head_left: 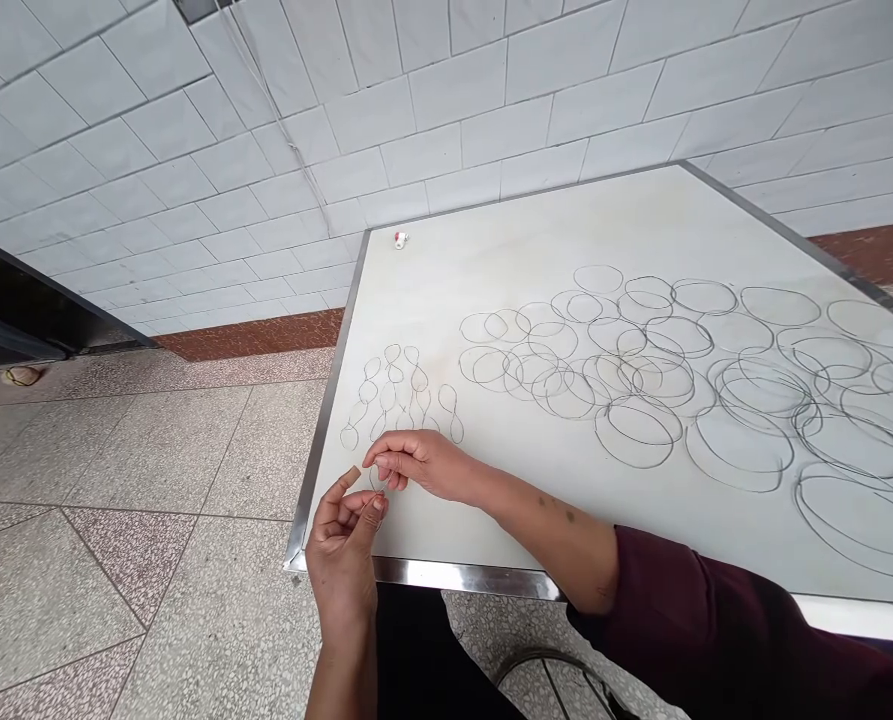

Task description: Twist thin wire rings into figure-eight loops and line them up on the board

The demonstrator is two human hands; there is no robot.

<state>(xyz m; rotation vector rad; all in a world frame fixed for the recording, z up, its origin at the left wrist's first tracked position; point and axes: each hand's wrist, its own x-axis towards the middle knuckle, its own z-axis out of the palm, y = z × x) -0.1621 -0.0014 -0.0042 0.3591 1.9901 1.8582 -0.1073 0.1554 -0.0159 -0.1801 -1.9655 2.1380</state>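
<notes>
Above the table's near left corner, my left hand (346,532) pinches a thin wire loop (375,482) between thumb and fingers. Just right of it and slightly farther away, my right hand (410,462) has its fingers closed at the upper part of the same wire. The two hands are close together. Beyond them, several small figure-eight wire pieces (419,380) lie on the white table (491,520). Part of the wire is hidden by my fingers.
Many larger wire rings (639,432) overlap across the middle and right of the table. A small red and white object (401,240) sits near its far left corner. The tiled wall (461,95) stands behind. Below the front edge is a round metal frame (543,660).
</notes>
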